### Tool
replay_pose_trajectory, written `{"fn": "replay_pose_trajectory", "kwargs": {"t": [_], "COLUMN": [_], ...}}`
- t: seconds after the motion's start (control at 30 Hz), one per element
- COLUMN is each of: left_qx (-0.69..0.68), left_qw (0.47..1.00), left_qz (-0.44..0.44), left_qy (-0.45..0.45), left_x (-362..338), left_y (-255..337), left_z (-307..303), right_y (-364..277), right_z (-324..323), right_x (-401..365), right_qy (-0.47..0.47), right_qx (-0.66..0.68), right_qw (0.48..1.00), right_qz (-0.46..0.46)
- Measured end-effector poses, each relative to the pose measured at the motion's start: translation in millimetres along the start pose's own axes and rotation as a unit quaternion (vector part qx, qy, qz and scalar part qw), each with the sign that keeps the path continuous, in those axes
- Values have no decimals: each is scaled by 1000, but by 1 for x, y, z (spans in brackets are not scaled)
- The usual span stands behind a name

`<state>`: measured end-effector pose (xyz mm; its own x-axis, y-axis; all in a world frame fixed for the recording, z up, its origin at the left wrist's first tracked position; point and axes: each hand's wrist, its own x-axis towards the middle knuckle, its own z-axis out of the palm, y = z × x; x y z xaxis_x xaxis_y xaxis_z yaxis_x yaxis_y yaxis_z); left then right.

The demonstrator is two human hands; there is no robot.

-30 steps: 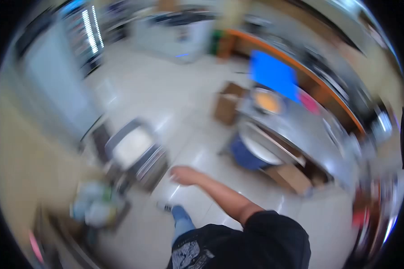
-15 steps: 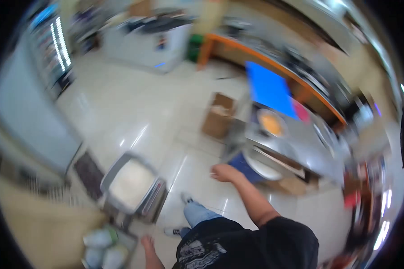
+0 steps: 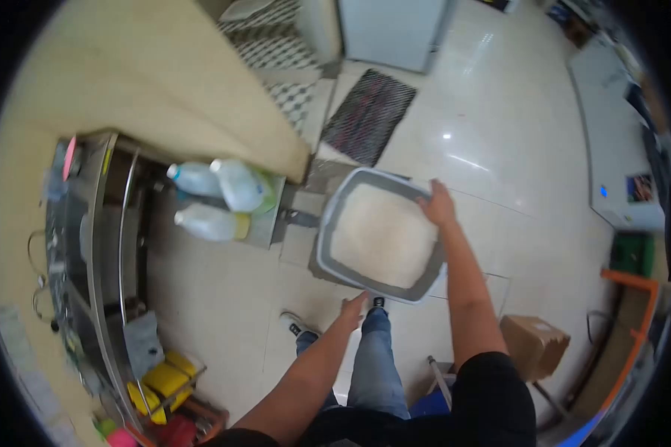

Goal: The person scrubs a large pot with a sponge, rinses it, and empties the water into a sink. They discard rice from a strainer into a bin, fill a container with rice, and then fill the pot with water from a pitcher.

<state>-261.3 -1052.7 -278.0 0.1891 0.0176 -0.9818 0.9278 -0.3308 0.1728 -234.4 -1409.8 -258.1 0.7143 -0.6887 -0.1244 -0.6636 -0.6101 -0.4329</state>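
A grey square tub (image 3: 330, 257) full of pale, fine grains or powder (image 3: 384, 235) stands on the floor in front of me. My right hand (image 3: 438, 205) is at its right rim, fingers bent over the edge and touching it. My left hand (image 3: 353, 309) reaches to the near rim, fingertips right at the edge, fingers stretched out and apart. Part of a dark base (image 3: 324, 279) shows under the tub.
Several large plastic bottles (image 3: 216, 222) stand left of the tub, beside a metal rack (image 3: 123, 246). A dark mat (image 3: 369, 115) lies beyond it. A cardboard box (image 3: 533, 346) is at the right, near an orange-edged counter (image 3: 645, 328). A wall corner (image 3: 294, 160) juts in.
My view has swung left from the steel table to the tub. Both hands, which were away from the tub, are now at its rim.
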Motion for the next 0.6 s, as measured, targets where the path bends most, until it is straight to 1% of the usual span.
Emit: {"fn": "replay_pose_trajectory", "kwargs": {"t": [0.03,0.07,0.1,0.13,0.17,0.2,0.23,0.27,0.3,0.33,0.37,0.4,0.43,0.47,0.5,0.53,0.57,0.6], "left_qx": [-37,-78,-89,-99,-98,-94,-114,-24,69,73,76,62,44,24,4,37,69,34], "left_qw": [999,996,992,984,987,988,985,978,957,942,924,924,926,918,908,897,883,865], "left_qz": [16,39,84,132,127,116,119,156,190,215,241,245,243,265,288,297,306,355], "left_qy": [0,2,-33,-62,-12,33,53,133,208,248,288,286,284,295,304,326,348,354], "left_x": [-21,-26,5,34,40,40,41,38,33,29,27,18,-1,-14,-29,-51,-75,-92], "left_y": [12,21,10,0,1,1,1,-3,-4,-7,-12,-12,-20,-30,-37,-37,-35,-35], "left_z": [16,28,28,28,31,32,30,29,22,11,3,-14,-36,-57,-82,-114,-150,-185], "right_y": [8,24,18,23,28,52,25,10,-2,-12,-23,-31,-49,-54,-80,-114,-144,-181], "right_z": [13,32,29,40,50,78,52,45,38,30,22,15,2,1,-15,-29,-34,-44], "right_x": [16,28,32,37,42,42,42,34,26,19,3,-10,-33,-53,-76,-98,-114,-124], "right_qy": [-48,-102,-165,-150,-126,-3,-57,-13,-29,-39,-27,-34,-56,-87,-101,-108,-109,-164], "right_qx": [-37,-35,-5,-31,-27,-8,-9,20,-4,-29,13,0,52,117,89,62,138,116], "right_qw": [998,994,986,988,992,998,997,996,995,993,993,991,991,985,985,987,978,974], "right_qz": [11,22,39,3,-4,-60,-59,-81,-93,-104,-115,-131,-110,-87,-106,-105,-116,-101]}}
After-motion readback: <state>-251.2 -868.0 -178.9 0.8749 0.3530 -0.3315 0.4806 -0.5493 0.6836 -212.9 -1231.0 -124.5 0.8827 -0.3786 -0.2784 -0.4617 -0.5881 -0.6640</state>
